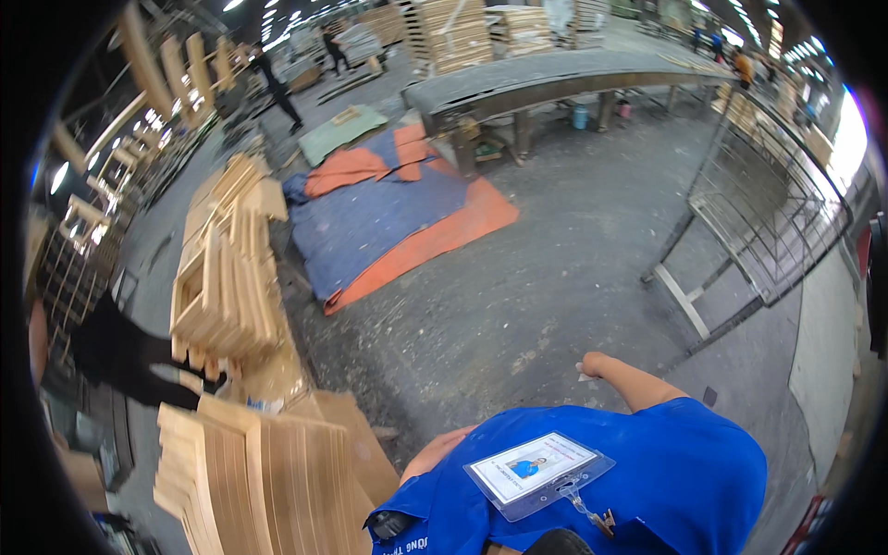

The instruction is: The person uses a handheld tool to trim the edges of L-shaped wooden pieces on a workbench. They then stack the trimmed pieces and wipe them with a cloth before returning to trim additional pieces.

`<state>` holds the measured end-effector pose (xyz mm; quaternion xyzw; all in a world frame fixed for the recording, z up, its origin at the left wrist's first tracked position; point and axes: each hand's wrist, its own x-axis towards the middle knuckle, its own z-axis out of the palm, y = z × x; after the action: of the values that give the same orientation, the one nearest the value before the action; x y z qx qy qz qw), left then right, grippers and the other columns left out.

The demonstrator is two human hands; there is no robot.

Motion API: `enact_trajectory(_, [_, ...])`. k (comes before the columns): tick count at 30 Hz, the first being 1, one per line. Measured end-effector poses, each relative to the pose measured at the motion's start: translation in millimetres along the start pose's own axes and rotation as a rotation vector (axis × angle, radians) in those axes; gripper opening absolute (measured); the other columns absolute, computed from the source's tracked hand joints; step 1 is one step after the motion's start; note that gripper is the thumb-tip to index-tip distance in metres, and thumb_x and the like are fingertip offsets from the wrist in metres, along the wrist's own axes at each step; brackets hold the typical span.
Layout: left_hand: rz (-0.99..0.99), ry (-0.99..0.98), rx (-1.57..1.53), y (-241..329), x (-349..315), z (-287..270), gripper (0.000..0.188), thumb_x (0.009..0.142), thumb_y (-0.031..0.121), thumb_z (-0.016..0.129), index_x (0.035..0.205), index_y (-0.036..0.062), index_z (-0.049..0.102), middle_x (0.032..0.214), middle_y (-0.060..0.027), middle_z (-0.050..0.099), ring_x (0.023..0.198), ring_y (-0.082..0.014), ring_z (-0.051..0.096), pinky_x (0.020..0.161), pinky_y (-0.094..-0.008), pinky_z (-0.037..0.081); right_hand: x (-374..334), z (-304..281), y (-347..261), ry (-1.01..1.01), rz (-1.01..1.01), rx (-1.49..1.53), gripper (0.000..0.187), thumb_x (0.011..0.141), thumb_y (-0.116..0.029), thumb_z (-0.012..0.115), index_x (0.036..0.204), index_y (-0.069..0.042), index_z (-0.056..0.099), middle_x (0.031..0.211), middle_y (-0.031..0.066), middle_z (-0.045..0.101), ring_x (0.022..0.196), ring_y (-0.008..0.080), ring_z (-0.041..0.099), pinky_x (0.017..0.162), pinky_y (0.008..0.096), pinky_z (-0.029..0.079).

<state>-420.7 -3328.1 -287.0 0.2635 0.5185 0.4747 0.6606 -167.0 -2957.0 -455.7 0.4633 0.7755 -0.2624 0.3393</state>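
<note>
My right hand (597,363) is out ahead of my body, its fingers curled around a small whitish scrap (583,373) that may be paper or cloth. Beneath that hand lies the grey floor. Only part of my left hand and forearm (437,450) shows beside my blue shirt (638,453); the fingers are hidden or too unclear to read. To the left of that arm, closest to it, stands a stack of pale wooden pieces (268,462) with a brown board (356,435) leaning by it. A badge in a clear holder (541,467) hangs on my chest.
Wooden frames (222,287) are stacked along the left. Blue and orange sheeting (379,222) covers some floor ahead. A long metal table (564,79) crosses the back, and a wire-mesh rack (768,203) stands right. A person in dark clothes (125,356) is at the left.
</note>
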Motion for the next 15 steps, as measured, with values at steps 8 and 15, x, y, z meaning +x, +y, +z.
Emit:
enact_trajectory(8, [0.073, 0.081, 0.363, 90.2, 106.0, 51.5, 0.011, 0.086, 0.006, 0.064, 0.092, -0.0028, 0.067, 0.078, -0.0042, 0.066, 0.067, -0.0073, 0.058, 0.06, -0.0206, 0.047, -2.7, 60.9, 85.7, 0.082, 0.112, 0.333, 0.044, 0.087, -0.039, 0.048, 0.09, -0.001, 0.07, 0.092, 0.0202, 0.068, 0.085, 0.0358, 0.065, 0.08, 0.0451, 0.049])
enact_trajectory(15, [0.1, -0.375, 0.588, 150.0, 211.7, 61.1, 0.028, 0.093, 0.018, 0.055, 0.072, 0.0017, 0.063, 0.061, 0.0012, 0.055, 0.051, -0.0052, 0.045, 0.047, -0.0216, 0.035, -11.7, 108.5, 76.3, 0.15, 0.237, 0.568, 0.054, 0.089, -0.046, 0.046, 0.087, 0.002, 0.069, 0.09, 0.0219, 0.067, 0.086, 0.0349, 0.065, 0.077, 0.0438, 0.049])
